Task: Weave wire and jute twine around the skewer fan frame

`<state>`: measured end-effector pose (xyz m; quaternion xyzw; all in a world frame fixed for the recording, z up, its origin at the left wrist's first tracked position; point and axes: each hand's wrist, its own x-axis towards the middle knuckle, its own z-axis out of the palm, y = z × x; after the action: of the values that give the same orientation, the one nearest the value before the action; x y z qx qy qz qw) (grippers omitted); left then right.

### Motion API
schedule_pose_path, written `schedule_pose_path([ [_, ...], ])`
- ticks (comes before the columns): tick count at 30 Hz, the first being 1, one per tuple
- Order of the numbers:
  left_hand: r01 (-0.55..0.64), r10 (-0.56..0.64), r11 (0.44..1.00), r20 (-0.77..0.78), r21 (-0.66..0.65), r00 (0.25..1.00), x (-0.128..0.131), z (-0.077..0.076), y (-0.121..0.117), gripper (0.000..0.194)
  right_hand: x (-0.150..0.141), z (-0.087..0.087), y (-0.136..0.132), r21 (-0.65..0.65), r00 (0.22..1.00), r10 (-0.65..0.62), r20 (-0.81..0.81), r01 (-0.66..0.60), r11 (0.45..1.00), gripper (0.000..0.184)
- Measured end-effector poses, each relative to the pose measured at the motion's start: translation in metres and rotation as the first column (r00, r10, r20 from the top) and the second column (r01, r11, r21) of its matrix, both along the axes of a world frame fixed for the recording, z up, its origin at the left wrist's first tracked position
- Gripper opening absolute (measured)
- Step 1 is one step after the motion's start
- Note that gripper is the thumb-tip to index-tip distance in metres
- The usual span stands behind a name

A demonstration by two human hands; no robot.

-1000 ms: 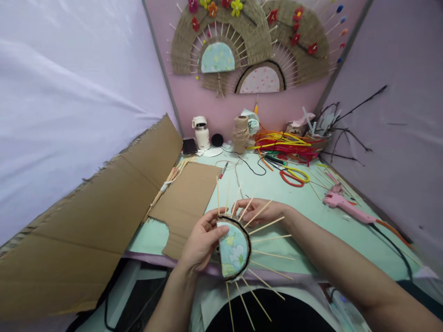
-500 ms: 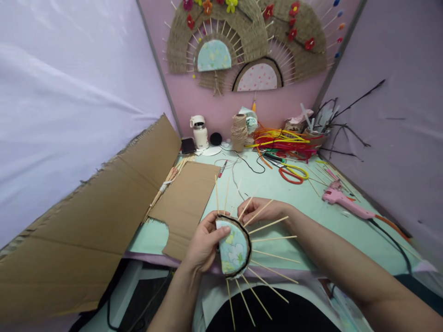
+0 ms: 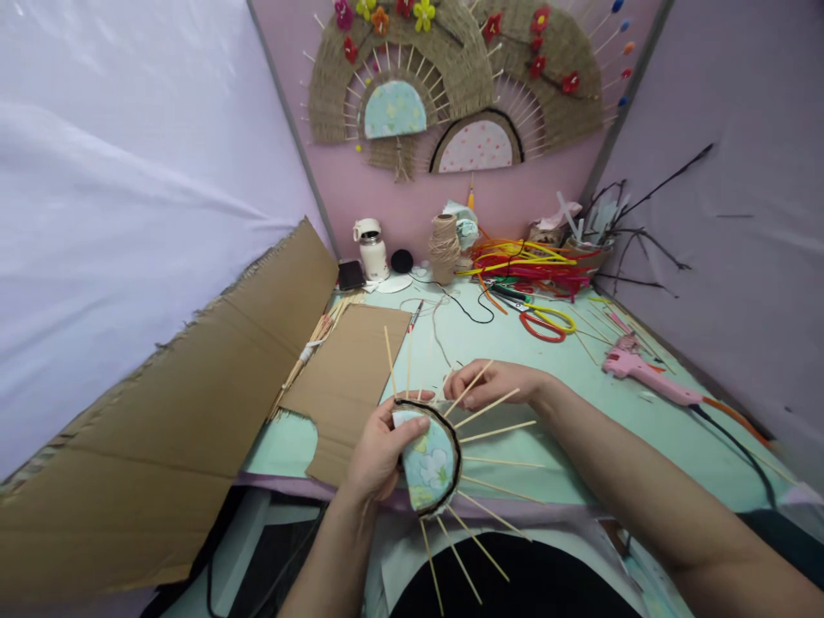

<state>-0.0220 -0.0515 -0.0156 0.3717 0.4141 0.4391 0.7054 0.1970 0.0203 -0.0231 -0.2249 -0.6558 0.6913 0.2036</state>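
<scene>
My left hand (image 3: 379, 451) is closed on a half-round fan piece (image 3: 430, 468), its thumb flat on the front and its fingers behind. The piece has pale blue flowered fabric and a black cord along its curved edge. Thin wooden sticks (image 3: 499, 436) fan out from that edge. My right hand (image 3: 493, 384) is pinched just beyond the upper sticks, its fingertips partly hidden by them. A thin strand of twine (image 3: 439, 330) runs down the table to these fingers, and a short pale length shows between them and the fan piece.
Cut cardboard (image 3: 351, 352) lies left, beside a tall cardboard sheet (image 3: 212, 369). At the back stand a white bottle (image 3: 373, 256) and a twine cone (image 3: 444, 249). Scissors (image 3: 547, 324), colourful pipe cleaners (image 3: 528, 257) and a pink glue gun (image 3: 650, 378) lie right. Finished fans (image 3: 392, 107) hang behind.
The fan piece has turned slightly anticlockwise and shifted a little left in my left hand. My right hand has moved slightly up and right, away from the fan's edge.
</scene>
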Motion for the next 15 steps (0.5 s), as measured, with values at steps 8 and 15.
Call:
schedule_pose_path([
  [8,-0.041,0.041,0.997,0.003,0.063,0.999,-0.003,0.004,-0.004,0.038,0.009,0.005,0.000,-0.111,0.994,0.065,0.086,-0.055,0.992,0.027],
  [15,-0.066,0.063,0.995,0.038,0.081,0.997,-0.005,0.002,-0.005,0.033,0.021,0.010,0.004,-0.070,0.967,-0.252,0.034,0.254,0.965,0.023],
])
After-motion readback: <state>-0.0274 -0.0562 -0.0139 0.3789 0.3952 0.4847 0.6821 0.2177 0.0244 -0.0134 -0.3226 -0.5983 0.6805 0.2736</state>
